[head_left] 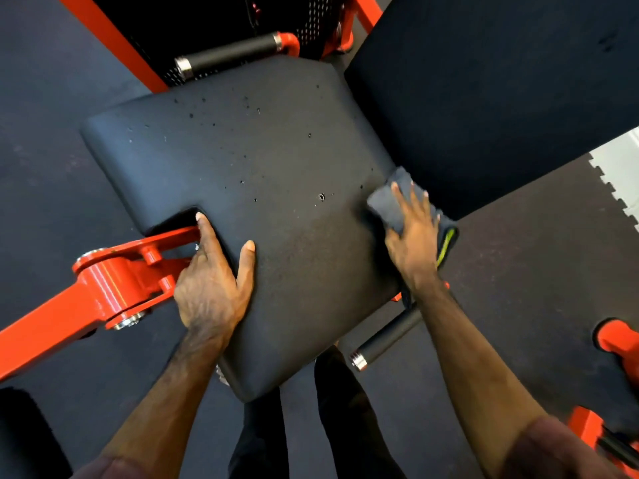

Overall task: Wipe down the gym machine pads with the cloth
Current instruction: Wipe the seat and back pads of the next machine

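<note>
Now the right hand is lying flat, fingers straight, pressing a folded grey cloth onto the right edge of the black seat pad, which is speckled with droplets. The left hand is gripping the pad's near-left edge, thumb on top, beside the orange frame arm.

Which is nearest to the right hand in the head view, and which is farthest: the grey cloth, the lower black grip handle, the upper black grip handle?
From the right hand:
1. Grey cloth, pressed under its fingers at the seat pad's right edge.
2. Lower black grip handle, below the hand, beside the forearm.
3. Upper black grip handle, beyond the pad's far edge.
</note>
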Available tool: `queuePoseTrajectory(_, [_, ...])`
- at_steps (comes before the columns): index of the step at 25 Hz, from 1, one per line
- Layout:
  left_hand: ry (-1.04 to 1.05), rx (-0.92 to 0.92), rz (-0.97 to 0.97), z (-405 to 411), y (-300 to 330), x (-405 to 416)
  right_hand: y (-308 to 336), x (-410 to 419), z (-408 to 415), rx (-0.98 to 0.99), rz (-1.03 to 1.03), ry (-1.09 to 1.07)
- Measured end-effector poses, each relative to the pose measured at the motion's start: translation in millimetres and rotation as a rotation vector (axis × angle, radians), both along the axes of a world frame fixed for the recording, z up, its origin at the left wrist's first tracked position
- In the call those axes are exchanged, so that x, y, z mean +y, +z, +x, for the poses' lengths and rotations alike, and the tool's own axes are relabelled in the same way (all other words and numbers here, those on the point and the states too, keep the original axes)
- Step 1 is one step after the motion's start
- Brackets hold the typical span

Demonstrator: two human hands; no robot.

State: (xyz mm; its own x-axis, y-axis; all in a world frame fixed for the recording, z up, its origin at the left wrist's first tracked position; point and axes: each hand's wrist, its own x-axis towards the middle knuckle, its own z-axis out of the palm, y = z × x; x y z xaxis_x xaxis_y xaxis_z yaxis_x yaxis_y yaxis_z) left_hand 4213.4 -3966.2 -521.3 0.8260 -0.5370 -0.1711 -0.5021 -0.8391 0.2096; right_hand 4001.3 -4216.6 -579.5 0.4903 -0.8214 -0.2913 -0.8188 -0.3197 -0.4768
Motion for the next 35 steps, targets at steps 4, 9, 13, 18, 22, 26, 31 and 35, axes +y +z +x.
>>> queuePoseTrajectory(4, [0.02, 0.029, 0.003, 0.1, 4.2, -1.5, 8.4, 14.3, 27.1, -0.029, -0.122, 0.275])
queuePoseTrajectory(9, [0.03, 0.023, -0.005, -0.6, 6.6, -2.2, 4.4, 3.9, 6.9, -0.025, -0.097, 0.156])
queuePoseTrajectory(13, [0.04, 0.036, -0.002, 1.3, 2.6, -2.8, 7.1, -10.1, 82.7, 0.047, -0.076, 0.08])
queuePoseTrajectory(18, [0.042, 0.053, -0.041, 2.6, 2.6, -1.2, 16.0, 12.9, 14.0, -0.052, -0.108, 0.314])
queuePoseTrajectory(22, [0.048, 0.049, -0.048, 3.2, -2.7, 1.2, 7.9, -25.4, 90.3, 0.055, -0.067, 0.009])
queuePoseTrajectory(26, [0.037, 0.05, -0.067, 2.9, -1.2, 1.9, 19.6, 23.4, 86.7, -0.039, -0.128, 0.341])
queuePoseTrajectory(31, [0.028, 0.027, -0.065, 3.8, -7.5, 3.9, 15.3, 14.0, 57.5, -0.023, -0.08, 0.227])
queuePoseTrajectory(35, [0.027, 0.015, -0.063, 3.5, -7.3, 4.2, 27.3, 36.1, 108.9, -0.007, -0.086, 0.215])
